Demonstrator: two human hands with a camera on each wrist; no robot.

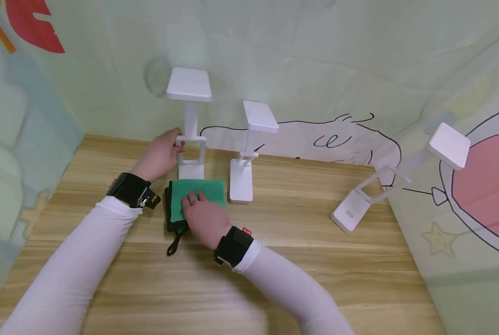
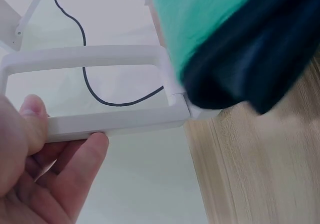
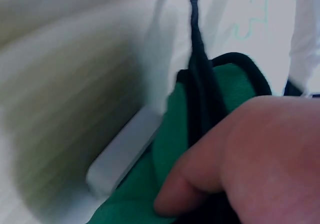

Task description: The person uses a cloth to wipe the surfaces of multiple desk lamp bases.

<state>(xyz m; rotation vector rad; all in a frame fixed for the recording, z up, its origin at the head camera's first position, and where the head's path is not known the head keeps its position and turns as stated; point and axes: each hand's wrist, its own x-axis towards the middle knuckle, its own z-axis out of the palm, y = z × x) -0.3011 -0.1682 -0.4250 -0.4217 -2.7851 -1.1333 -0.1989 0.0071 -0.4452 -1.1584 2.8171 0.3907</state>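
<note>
A white desk lamp [image 1: 189, 83] stands at the back left with its flat head up. My left hand [image 1: 159, 156] grips one side of its hinged frame; in the left wrist view, thumb and fingers pinch the white bar [image 2: 122, 123]. A folded green cloth [image 1: 207, 187] with black edging and a black loop covers the front of the lamp's base. My right hand [image 1: 206, 221] holds this cloth on the base, fingers spread over its top. In the right wrist view a bent finger [image 3: 192, 176] presses into the folds; the thumb is hidden.
A second white lamp [image 1: 241, 181] stands just right of the cloth. Farther right is a third lamp [image 1: 351, 209], angled. The wooden table [image 1: 291, 223] meets a printed fabric backdrop [image 1: 316, 60] at its back and sides.
</note>
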